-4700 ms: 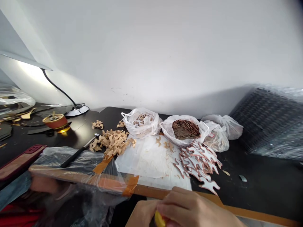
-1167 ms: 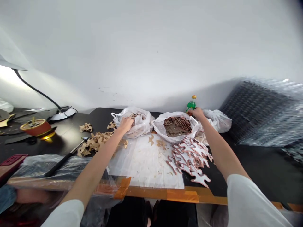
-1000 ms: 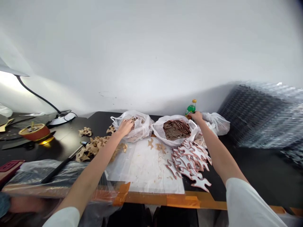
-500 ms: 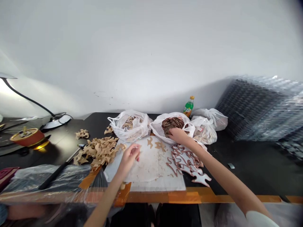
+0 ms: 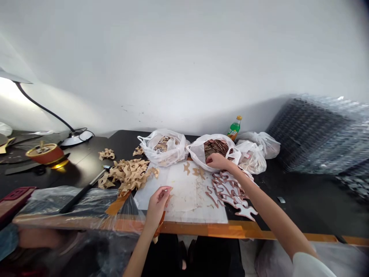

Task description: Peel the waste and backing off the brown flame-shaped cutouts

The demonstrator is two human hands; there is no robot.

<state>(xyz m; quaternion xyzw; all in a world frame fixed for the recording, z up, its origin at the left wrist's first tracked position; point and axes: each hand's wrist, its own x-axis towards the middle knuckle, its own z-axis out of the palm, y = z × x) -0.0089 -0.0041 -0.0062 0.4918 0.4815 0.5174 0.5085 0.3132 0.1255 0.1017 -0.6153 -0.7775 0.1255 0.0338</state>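
Note:
My left hand (image 5: 158, 201) is closed in a pinch above the left part of a white paper sheet (image 5: 184, 198); a small tan bit shows at its fingertips, too small to name. At the mouth of a white plastic bag (image 5: 197, 148), my right hand (image 5: 217, 161) has its fingers curled against a heap of flat brown pieces (image 5: 216, 149). What those fingers grip, if anything, is hidden. Below the right forearm lie several white cutouts with reddish-brown edges (image 5: 227, 188). Two tan cutouts (image 5: 186, 168) rest near the sheet's far edge.
A pile of tan cutouts (image 5: 129, 173) lies left of the sheet, beside a black-handled tool (image 5: 76, 198). Another open bag (image 5: 155, 156) stands behind. Farther right are a green bottle (image 5: 234, 129), tied bags (image 5: 253, 157) and wrapped stacked trays (image 5: 314, 134). A lamp (image 5: 43, 105) stands left.
My left hand has come nearer the table's front edge and turned, still pinched. My right hand stays at the bag's mouth. The view has shifted slightly.

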